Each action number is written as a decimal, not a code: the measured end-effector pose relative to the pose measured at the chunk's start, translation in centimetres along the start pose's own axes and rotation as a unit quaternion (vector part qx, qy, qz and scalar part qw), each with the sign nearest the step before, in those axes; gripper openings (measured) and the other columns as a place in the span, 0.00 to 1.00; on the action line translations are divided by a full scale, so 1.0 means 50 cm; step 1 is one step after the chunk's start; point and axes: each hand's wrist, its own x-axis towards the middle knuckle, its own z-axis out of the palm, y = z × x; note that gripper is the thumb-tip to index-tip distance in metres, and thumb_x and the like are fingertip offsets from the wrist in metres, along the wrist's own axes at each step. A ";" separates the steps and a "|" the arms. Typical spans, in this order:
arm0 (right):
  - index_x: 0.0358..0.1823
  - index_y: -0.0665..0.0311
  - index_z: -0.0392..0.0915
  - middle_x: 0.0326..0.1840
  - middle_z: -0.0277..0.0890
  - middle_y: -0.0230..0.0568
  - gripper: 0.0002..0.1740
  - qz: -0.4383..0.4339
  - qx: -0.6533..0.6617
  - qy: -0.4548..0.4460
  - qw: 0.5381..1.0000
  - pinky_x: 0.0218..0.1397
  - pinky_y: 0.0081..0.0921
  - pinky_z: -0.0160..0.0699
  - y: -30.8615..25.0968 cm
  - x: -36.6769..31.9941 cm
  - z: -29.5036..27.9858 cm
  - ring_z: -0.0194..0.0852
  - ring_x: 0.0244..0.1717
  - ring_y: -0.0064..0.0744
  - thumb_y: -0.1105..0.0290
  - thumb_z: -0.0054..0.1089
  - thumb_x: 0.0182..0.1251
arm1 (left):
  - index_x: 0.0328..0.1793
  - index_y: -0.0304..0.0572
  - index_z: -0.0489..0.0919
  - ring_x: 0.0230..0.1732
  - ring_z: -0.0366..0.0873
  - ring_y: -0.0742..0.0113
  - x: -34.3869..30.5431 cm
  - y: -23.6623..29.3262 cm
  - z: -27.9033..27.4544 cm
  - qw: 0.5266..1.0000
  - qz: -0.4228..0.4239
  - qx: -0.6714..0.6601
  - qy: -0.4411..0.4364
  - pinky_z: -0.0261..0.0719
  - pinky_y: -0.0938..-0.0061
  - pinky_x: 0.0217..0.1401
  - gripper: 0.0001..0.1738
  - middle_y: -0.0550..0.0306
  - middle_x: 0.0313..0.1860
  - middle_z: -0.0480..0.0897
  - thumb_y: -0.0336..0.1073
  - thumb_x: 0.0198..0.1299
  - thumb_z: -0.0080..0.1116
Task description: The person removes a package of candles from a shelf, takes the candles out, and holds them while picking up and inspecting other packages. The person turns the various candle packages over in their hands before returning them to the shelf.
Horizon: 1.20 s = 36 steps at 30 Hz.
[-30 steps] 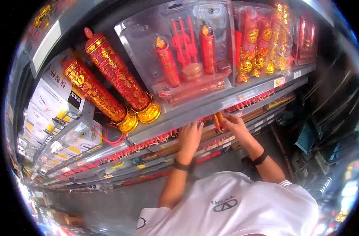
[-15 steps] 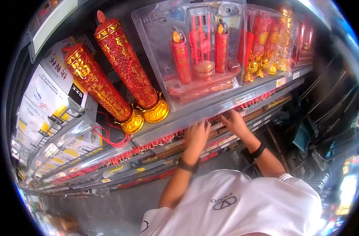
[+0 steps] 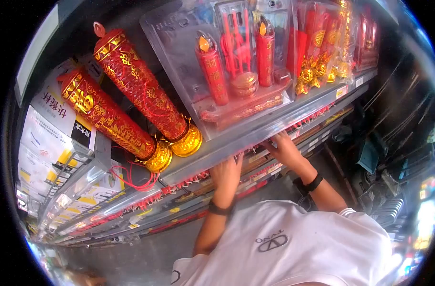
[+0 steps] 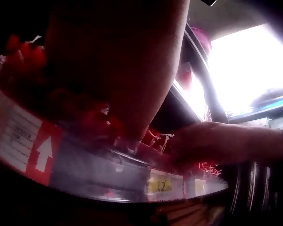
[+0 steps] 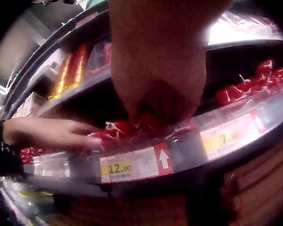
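"Where are the hands?"

"Both at the lower shelf, just under the front edge of the upper shelf (image 3: 236,136). The left hand (image 3: 226,172) has its fingers relaxed and fairly straight, over the clear plastic lip (image 5: 181,141), touching the small red candles (image 5: 120,129)."

"And the right hand (image 3: 288,153)?"

"Its fingers point down among the same candles, beside the left hand. I can't tell whether it grips one; the fingertips are in shadow"

"What are those candles like?"

"Short and red, with white wicks, lying in a crowded row behind the lip. One price label (image 5: 117,168) on the front reads 12.00; another (image 5: 226,138), further right, reads 7.50."

"What's on the upper shelf?"

"Two large red-and-gold candles (image 3: 140,88) with golden bases, side by side at the left. Next to them is a clear blister pack (image 3: 182,57) holding two red candles with flame-shaped tips and a small round pot (image 3: 244,85). Further right are bagged red-and-gold candlesticks (image 3: 317,50)."

"Anything on the wrists?"

"A black band on each, the left one (image 3: 221,208) and the right one (image 3: 313,182). The person wears a white T-shirt (image 3: 293,238) with a dark logo on it"
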 end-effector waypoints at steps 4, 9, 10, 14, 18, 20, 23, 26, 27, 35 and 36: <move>0.57 0.69 0.79 0.57 0.78 0.61 0.18 0.030 0.019 -0.042 0.999 0.64 0.50 0.72 -0.017 0.012 -0.010 0.70 0.62 0.66 0.73 0.64 0.66 | 0.59 0.34 0.81 0.56 0.80 0.38 0.006 0.007 -0.011 0.994 -0.043 0.009 -0.105 0.76 0.48 0.61 0.32 0.35 0.56 0.83 0.58 0.64 0.64; 0.54 0.71 0.80 0.55 0.77 0.64 0.16 -0.003 0.042 -0.018 0.999 0.61 0.48 0.74 0.005 0.017 0.013 0.73 0.59 0.66 0.77 0.60 0.66 | 0.61 0.34 0.79 0.59 0.79 0.36 0.004 0.008 -0.006 0.999 0.005 0.023 -0.029 0.76 0.46 0.61 0.35 0.34 0.58 0.82 0.59 0.65 0.63; 0.54 0.71 0.79 0.55 0.77 0.63 0.16 -0.005 0.028 -0.025 0.999 0.62 0.48 0.74 0.014 0.014 0.019 0.73 0.59 0.66 0.77 0.60 0.65 | 0.61 0.33 0.79 0.59 0.78 0.35 0.004 0.007 -0.001 1.000 0.012 0.018 -0.016 0.76 0.46 0.62 0.35 0.34 0.58 0.82 0.60 0.65 0.63; 0.56 0.69 0.79 0.54 0.77 0.62 0.20 -0.032 0.028 -0.009 0.999 0.63 0.50 0.73 0.018 0.012 0.022 0.72 0.58 0.67 0.77 0.62 0.62 | 0.62 0.32 0.78 0.60 0.78 0.34 0.004 0.005 0.001 0.999 -0.006 -0.008 -0.052 0.75 0.46 0.63 0.37 0.33 0.59 0.81 0.61 0.64 0.63; 0.62 0.66 0.75 0.60 0.72 0.62 0.26 -0.067 0.052 0.082 0.993 0.66 0.50 0.71 -0.015 0.007 0.009 0.68 0.62 0.65 0.75 0.65 0.60 | 0.64 0.30 0.77 0.60 0.78 0.32 0.008 0.009 -0.008 0.998 -0.011 -0.014 -0.061 0.76 0.47 0.63 0.40 0.32 0.61 0.81 0.62 0.63 0.64; 0.66 0.66 0.71 0.63 0.70 0.59 0.31 -0.018 0.053 0.058 0.997 0.64 0.49 0.73 -0.022 -0.013 0.000 0.67 0.63 0.64 0.75 0.68 0.61 | 0.65 0.29 0.77 0.60 0.77 0.30 0.015 0.014 -0.015 0.998 -0.014 -0.008 -0.068 0.75 0.46 0.64 0.40 0.31 0.61 0.80 0.62 0.63 0.64; 0.69 0.66 0.68 0.62 0.70 0.57 0.34 0.024 0.051 0.082 0.995 0.65 0.47 0.74 -0.017 -0.055 -0.015 0.68 0.62 0.61 0.75 0.69 0.62 | 0.66 0.29 0.75 0.63 0.74 0.29 0.015 0.023 -0.025 0.994 -0.035 -0.006 -0.099 0.71 0.45 0.68 0.41 0.28 0.63 0.78 0.61 0.63 0.64; 0.68 0.66 0.67 0.60 0.71 0.57 0.32 0.061 0.101 0.115 0.986 0.66 0.46 0.71 0.011 -0.091 -0.030 0.68 0.61 0.60 0.74 0.67 0.63 | 0.69 0.28 0.73 0.67 0.71 0.29 0.037 0.060 -0.052 0.979 -0.108 -0.044 -0.165 0.65 0.43 0.73 0.42 0.26 0.64 0.76 0.60 0.64 0.64; 0.68 0.66 0.67 0.59 0.71 0.57 0.31 0.082 0.127 0.125 0.981 0.66 0.46 0.70 0.020 -0.102 -0.040 0.67 0.61 0.60 0.74 0.66 0.63 | 0.68 0.28 0.73 0.66 0.71 0.29 0.037 0.072 -0.047 0.983 -0.093 -0.034 -0.151 0.65 0.42 0.72 0.41 0.26 0.64 0.76 0.60 0.65 0.63; 0.67 0.64 0.69 0.59 0.71 0.53 0.28 0.110 0.023 0.151 0.982 0.66 0.44 0.69 0.100 -0.143 -0.120 0.67 0.61 0.57 0.73 0.64 0.66 | 0.65 0.32 0.76 0.61 0.75 0.31 0.069 0.171 -0.003 0.974 -0.078 -0.023 -0.212 0.69 0.42 0.66 0.30 0.27 0.60 0.79 0.54 0.72 0.56; 0.67 0.63 0.69 0.59 0.71 0.53 0.28 0.112 0.016 0.160 0.981 0.67 0.43 0.69 0.107 -0.138 -0.125 0.67 0.62 0.56 0.72 0.65 0.66 | 0.65 0.34 0.77 0.57 0.77 0.33 0.070 0.173 0.011 0.977 -0.070 -0.009 -0.202 0.71 0.44 0.61 0.28 0.30 0.55 0.81 0.53 0.74 0.54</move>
